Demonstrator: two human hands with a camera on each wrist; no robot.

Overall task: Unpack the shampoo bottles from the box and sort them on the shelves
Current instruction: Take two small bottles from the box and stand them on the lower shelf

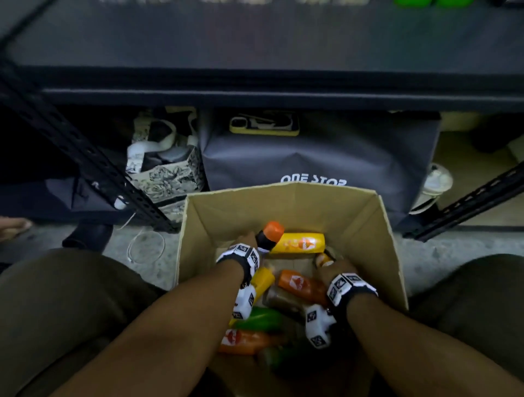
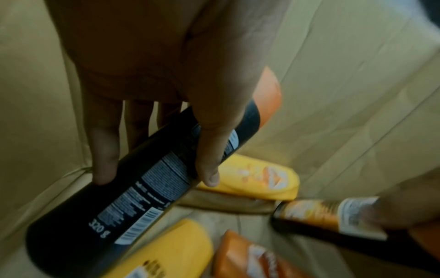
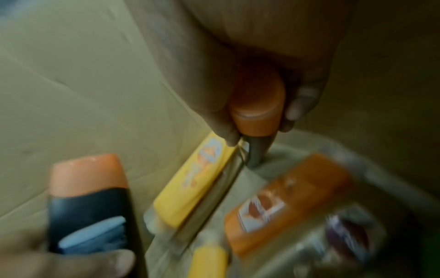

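An open cardboard box (image 1: 289,204) stands between my knees with several shampoo bottles lying inside. My left hand (image 1: 246,241) grips a black bottle with an orange cap (image 1: 269,233), its label side (image 2: 142,188) facing the left wrist view, thumb and fingers curled round it. My right hand (image 1: 334,269) is deep at the box's right side, fingers closed round the orange cap (image 3: 258,105) of a second dark bottle (image 2: 333,218). A yellow bottle (image 1: 300,242) lies across the far end. An orange bottle (image 1: 300,284) lies in the middle.
Green (image 1: 261,318), orange (image 1: 246,341) and yellow (image 1: 262,282) bottles lie near me in the box. A dark metal shelf (image 1: 255,51) spans the top, with green bottles (image 1: 425,2) at its back. Below it sit a grey bag (image 1: 312,158) and a patterned bag (image 1: 167,172).
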